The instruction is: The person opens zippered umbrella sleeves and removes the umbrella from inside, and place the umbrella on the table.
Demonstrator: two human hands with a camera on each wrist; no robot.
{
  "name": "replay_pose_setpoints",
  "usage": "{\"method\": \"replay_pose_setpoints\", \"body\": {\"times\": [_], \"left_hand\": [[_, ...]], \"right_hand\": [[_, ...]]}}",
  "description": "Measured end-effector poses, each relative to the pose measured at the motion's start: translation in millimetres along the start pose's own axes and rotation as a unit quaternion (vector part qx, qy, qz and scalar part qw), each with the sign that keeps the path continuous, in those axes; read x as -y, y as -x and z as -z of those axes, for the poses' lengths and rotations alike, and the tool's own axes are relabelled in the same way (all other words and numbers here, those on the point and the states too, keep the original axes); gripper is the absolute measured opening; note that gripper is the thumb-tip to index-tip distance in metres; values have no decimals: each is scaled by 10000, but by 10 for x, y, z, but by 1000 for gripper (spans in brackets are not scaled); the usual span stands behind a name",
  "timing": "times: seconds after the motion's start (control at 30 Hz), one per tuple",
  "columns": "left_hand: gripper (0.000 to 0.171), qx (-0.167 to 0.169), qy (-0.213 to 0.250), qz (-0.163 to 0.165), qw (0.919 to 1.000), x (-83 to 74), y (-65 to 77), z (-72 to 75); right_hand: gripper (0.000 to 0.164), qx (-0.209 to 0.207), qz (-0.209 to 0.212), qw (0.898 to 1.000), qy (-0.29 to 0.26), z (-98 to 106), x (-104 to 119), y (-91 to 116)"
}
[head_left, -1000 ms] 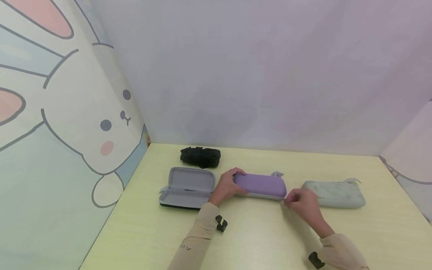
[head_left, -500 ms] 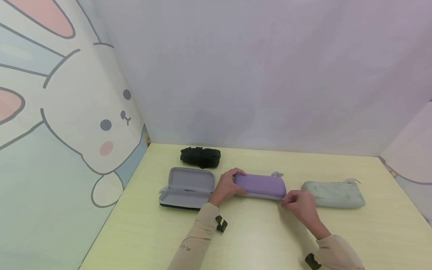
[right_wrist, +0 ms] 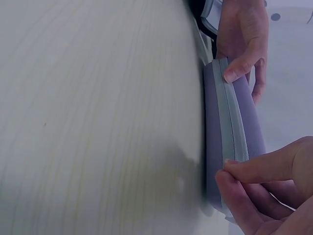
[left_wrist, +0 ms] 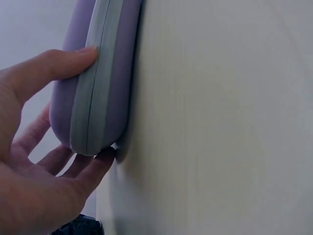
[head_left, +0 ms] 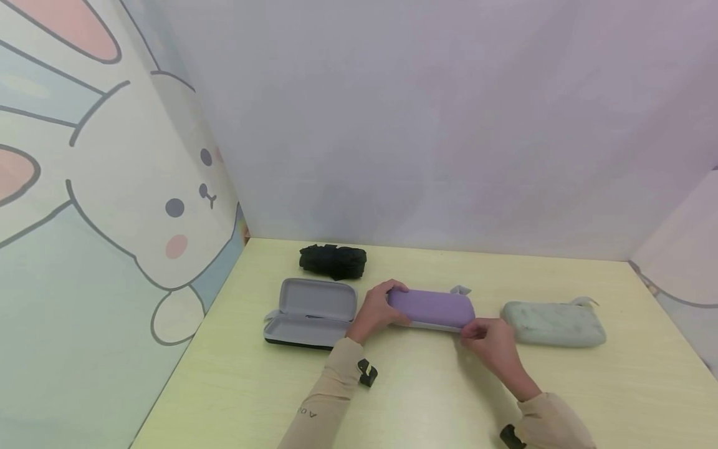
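A purple zip case (head_left: 433, 307) lies closed in the middle of the table in the head view, a grey zipper band (left_wrist: 93, 107) running round its side. My left hand (head_left: 376, 312) grips its left end, the thumb on the band and the fingers curled round the end. At the front right of the case, my right hand (head_left: 496, 346) pinches the zipper pull between thumb and forefinger; the fingertips mostly hide the pull. In the right wrist view the zipper seam (right_wrist: 229, 112) between both hands looks closed.
An open grey-lined case (head_left: 316, 299) sits left of my left hand. Behind it lies a black folded bundle (head_left: 333, 262), perhaps an umbrella. To the right is a pale green marbled case (head_left: 558, 324) with a strap. A curtain-like wall (head_left: 437, 125) stands behind the table.
My right hand has slid left along the front side of the purple case, from its right corner. My left hand and the case have stayed in place.
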State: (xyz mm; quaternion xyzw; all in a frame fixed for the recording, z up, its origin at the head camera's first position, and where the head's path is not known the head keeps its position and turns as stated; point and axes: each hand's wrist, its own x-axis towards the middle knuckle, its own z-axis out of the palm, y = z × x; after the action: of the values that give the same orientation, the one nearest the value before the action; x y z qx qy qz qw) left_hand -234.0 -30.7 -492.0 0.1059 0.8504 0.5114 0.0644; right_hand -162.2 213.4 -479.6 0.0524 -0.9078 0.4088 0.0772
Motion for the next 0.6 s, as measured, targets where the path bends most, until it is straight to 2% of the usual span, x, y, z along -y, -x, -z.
{"method": "replay_pose_setpoints", "body": {"times": [0.23,0.6], "left_hand": [[58,-1,23,43,10000,14,-5,-7],[59,-10,28,-4,10000,29,-16,-16]], "right_hand": [[13,41,-86,9999,106,-18,31,3],[14,-331,113,9992,212,-147,40,-2]]}}
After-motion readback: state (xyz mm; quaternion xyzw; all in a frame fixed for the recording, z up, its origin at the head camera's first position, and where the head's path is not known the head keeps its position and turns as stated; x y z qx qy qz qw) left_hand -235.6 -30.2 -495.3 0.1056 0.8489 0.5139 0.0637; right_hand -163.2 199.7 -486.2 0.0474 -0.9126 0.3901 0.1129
